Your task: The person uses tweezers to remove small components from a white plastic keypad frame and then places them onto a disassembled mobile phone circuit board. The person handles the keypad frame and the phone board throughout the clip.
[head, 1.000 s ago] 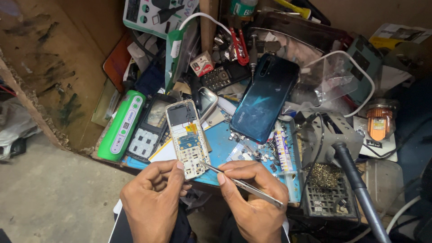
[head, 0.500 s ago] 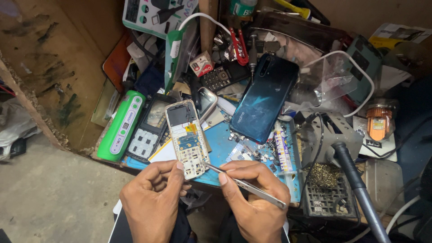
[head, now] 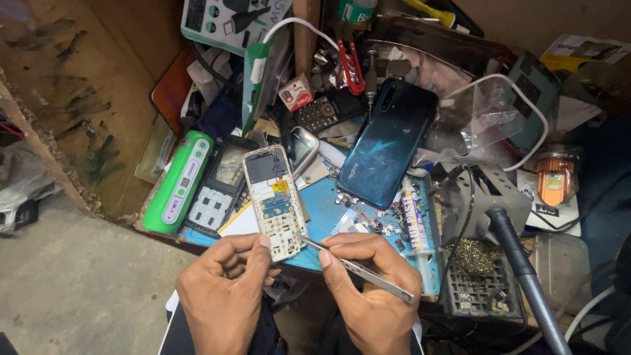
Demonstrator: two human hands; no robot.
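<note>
the left hand [head: 227, 289] sits at about seven o'clock in the view, its fingers curled and its thumb and forefinger pinched on the lower end of an opened keypad phone [head: 274, 200]. that phone has no front cover: a bare white frame, an empty screen window at the top, a small orange patch and a blue circuit board in the middle, and pale key contacts at the bottom. it lies tilted, its top toward eleven o'clock, near the front edge of a blue work mat [head: 328, 220].

the right hand [head: 374, 289] is at about five o'clock, fingers closed round a pair of metal tweezers [head: 358, 268]. the tweezers run from four o'clock up to ten o'clock, and their tip touches the lower right corner of the phone's board. the two hands are close together, just apart.

at one o'clock from the open phone lies a dark teal smartphone [head: 388, 151], back upward. at nine o'clock from it rests a black keypad housing [head: 220, 187], and beyond that a green oblong device [head: 179, 183]. a black keypad handset [head: 325, 112] lies at twelve o'clock. small screws and metal bits are scattered on the mat between the two phones. at three o'clock stands a grey metal holder [head: 490, 197] with a black-handled soldering iron [head: 526, 276], with a tray of brass wool [head: 476, 256] beside it.
</note>
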